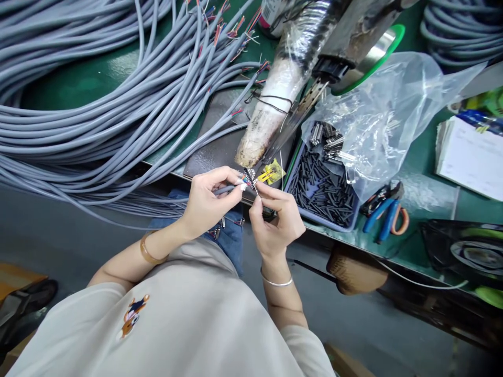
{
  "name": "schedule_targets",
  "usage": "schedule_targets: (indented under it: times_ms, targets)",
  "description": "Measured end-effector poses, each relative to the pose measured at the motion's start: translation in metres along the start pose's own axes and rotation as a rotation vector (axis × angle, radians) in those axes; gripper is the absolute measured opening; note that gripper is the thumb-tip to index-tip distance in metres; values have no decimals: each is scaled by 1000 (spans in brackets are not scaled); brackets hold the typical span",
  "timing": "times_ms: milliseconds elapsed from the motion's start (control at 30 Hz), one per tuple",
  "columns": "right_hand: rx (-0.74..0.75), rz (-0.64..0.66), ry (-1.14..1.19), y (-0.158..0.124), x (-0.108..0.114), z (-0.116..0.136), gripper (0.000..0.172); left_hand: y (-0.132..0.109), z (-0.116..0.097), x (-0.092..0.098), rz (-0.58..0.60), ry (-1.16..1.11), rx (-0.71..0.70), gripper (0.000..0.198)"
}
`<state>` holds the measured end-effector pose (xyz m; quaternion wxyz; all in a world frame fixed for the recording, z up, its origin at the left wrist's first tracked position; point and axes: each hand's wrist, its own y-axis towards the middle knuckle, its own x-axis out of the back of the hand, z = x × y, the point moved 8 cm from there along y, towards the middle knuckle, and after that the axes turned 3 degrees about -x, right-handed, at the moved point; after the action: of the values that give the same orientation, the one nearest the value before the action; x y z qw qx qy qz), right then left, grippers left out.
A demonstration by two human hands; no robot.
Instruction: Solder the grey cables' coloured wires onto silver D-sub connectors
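Note:
My left hand (210, 201) pinches the end of a grey cable (223, 190), whose coloured wires fan out beside a small multi-pin connector (250, 177). From the other side my right hand (277, 214) is closed, thumb and forefinger pinching a thin silvery wire (257, 191) that reaches the connector. Just above sits the lower end of a wrapped pipe (255, 139), next to a metal arm. Behind the fingers shows a yellow piece (271, 173). Exactly how the coloured wires meet the connector pins is too small to make out.
Many grey cables (98, 125) with stripped ends cover the left. A blue bin (346, 226) of short black tubes stands right, under a plastic bag (373, 110) of connectors. Beyond are pliers (387, 214), a paper pad (471, 154) and a green-rimmed reel (377, 57).

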<state>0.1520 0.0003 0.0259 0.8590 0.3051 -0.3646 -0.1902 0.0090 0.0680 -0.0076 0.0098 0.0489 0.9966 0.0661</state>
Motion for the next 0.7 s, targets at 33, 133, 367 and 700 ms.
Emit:
schedule_targets:
  times_ms: [33, 133, 367, 700]
  targets:
    - [1, -1, 0, 1, 0, 0, 19, 1, -1, 0, 0, 10, -9, 8]
    - [3, -3, 12, 4, -2, -2, 18, 2, -1, 1, -5, 41, -8, 8]
    - [34, -8, -34, 11, -2, 0, 16, 6, -7, 1, -5, 71, 20, 12]
    - [135, 32, -113, 6, -3, 8, 18, 6, -4, 0, 49, 38, 68, 10]
